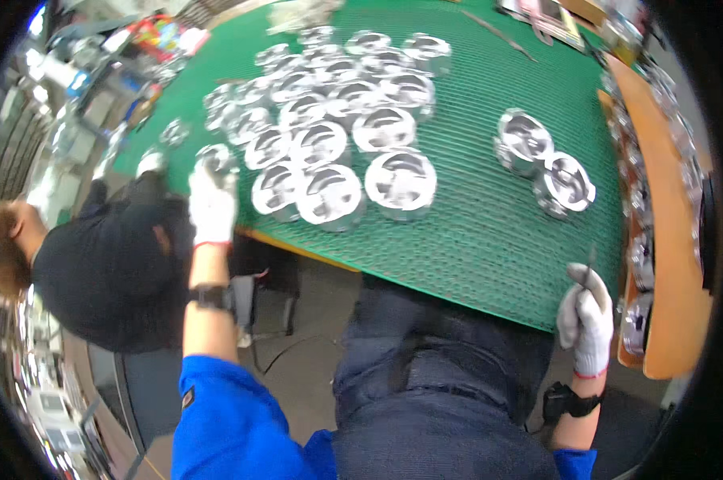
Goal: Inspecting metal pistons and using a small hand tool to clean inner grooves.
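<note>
My left hand [213,198], in a white glove, reaches to the left edge of a group of pistons. Its fingers are around a shiny metal piston [215,156], partly hidden by the glove. Next to it stand several silver pistons [324,192] with hollowed tops, packed close together on the green ribbed mat [473,232]. At the mat's near right corner my right hand [588,316], also gloved, is closed on a thin dark tool [591,262] that points up; its kind is too blurred to tell. Two more pistons [565,184] stand farther off, touching each other.
A co-worker [113,256] in dark clothing is at the left, a gloved hand [151,162] by the table edge. An orange-brown board [657,224] with metal parts along it borders the right side. A thin tool [499,34] and a pale cloth [301,14] lie at the back.
</note>
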The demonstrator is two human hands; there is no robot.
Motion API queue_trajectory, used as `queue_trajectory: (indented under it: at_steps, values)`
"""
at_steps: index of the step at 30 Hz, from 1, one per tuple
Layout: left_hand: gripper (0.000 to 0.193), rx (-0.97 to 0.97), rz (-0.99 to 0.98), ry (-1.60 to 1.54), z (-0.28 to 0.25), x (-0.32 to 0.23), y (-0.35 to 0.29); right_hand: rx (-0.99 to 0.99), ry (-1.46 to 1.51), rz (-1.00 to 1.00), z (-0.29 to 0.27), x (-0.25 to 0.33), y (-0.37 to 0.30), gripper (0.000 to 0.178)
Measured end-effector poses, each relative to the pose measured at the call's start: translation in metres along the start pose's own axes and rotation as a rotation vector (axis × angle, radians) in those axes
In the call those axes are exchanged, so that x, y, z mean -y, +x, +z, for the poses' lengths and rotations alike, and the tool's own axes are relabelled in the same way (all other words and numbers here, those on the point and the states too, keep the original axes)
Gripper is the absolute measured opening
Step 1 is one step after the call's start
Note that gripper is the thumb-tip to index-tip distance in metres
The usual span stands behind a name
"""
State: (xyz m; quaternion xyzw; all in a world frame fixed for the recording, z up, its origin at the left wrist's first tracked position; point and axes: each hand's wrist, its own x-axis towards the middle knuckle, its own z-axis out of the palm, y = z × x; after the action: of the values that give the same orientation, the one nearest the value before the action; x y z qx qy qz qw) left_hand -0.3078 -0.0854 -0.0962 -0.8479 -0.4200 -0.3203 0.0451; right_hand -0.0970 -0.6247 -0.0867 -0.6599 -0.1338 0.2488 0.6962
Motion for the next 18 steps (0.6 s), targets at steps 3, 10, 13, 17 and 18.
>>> queue_trajectory:
  at_steps: [3, 10, 13, 17, 18]
  values:
    - [0.054, 0.113, 0.116, -0.362, -0.051, -0.11, -0.004, 0.032, -0.03, 0.026, 0.005, 0.001, 0.002, 0.063]
    - [0.056, 0.296, 1.137, -0.561, -0.077, -0.32, -0.062, 0.15, 0.079, 0.118, 0.001, 0.013, 0.003, 0.047]
    - [0.041, 0.108, 1.162, -0.444, -0.027, -0.362, -0.06, 0.161, 0.109, 0.113, -0.002, 0.016, 0.002, 0.044]
    - [0.031, 0.173, 1.289, -0.311, -0.017, -0.379, -0.062, 0.195, 0.151, 0.132, -0.009, 0.016, 0.005, 0.045]
    - [0.026, 0.211, 1.303, -0.351, -0.027, -0.376, -0.067, 0.214, 0.146, 0.13, -0.011, 0.014, 0.008, 0.046]
